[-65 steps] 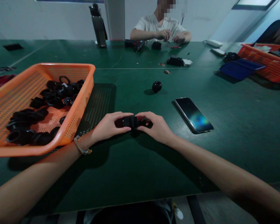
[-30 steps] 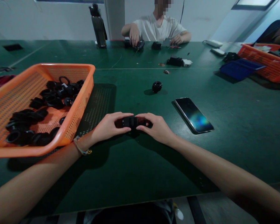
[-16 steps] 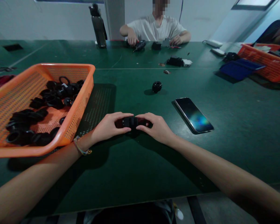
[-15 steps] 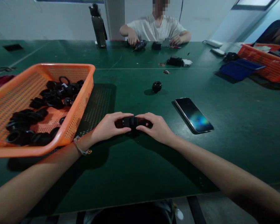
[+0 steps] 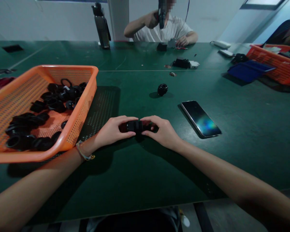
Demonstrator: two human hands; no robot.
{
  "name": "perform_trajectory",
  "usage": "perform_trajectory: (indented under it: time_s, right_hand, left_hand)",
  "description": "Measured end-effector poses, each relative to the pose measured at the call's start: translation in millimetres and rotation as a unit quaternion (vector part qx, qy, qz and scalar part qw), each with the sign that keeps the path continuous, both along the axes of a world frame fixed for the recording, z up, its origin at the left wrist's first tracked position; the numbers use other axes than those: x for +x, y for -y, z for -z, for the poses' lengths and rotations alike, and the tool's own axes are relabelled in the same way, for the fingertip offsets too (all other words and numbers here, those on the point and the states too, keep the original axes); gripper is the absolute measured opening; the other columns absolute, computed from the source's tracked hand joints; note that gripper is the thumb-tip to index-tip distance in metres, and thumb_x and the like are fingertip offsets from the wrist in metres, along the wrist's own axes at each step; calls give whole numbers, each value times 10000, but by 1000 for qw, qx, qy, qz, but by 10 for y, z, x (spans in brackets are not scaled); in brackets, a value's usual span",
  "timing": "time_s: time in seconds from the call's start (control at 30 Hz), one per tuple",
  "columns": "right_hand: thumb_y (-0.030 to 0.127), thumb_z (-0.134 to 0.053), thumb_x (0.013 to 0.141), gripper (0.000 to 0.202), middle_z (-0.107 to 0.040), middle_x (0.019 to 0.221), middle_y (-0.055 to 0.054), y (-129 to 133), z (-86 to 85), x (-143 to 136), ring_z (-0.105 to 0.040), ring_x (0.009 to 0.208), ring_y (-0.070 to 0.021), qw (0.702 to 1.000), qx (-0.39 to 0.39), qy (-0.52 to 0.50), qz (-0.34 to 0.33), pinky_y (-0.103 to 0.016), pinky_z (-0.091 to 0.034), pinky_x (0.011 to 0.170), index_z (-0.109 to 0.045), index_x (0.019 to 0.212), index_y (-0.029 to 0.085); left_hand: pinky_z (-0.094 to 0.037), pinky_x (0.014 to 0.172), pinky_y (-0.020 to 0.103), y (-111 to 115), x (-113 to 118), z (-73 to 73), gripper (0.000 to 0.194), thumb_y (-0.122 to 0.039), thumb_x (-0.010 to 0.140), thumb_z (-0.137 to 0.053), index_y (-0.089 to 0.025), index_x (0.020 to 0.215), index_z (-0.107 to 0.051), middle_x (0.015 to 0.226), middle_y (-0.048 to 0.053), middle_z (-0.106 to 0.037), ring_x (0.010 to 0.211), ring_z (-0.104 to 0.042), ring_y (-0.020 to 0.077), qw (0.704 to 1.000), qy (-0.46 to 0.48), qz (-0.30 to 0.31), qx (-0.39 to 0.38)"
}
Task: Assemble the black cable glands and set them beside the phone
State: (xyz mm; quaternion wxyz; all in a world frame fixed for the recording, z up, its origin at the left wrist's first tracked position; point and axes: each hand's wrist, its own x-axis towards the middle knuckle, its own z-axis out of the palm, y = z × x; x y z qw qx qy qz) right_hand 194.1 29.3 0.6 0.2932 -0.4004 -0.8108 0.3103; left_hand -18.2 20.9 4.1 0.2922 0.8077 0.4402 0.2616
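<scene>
Left hand (image 5: 112, 130) and right hand (image 5: 166, 132) are pinching opposite ends of the black part (image 5: 134, 126), both half-curled, seemingly steadying it!

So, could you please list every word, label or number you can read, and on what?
No text can be read.
Held black part: no legible marking.
Phone: only glare on the screen.
White patch in the orange basket: too small to tell whether it is print.
</scene>
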Motion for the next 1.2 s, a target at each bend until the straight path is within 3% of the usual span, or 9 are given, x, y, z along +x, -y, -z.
perform_trajectory:
  time_s: [1.2]
  right_hand:
    - [179, -666, 753, 272, -687, 925, -59, -4, -35, -8, -587, 762, -143, 999, -2, 42, 3, -293, -482, 666, -639, 1023, 153]
  left_hand:
    - [-476, 803, 287, -6, 3, -13, 437, -366, 749, -630, -174, 1140, -595, 1001, 51, -663, 849, -615, 170, 1000, -10, 4, 8]
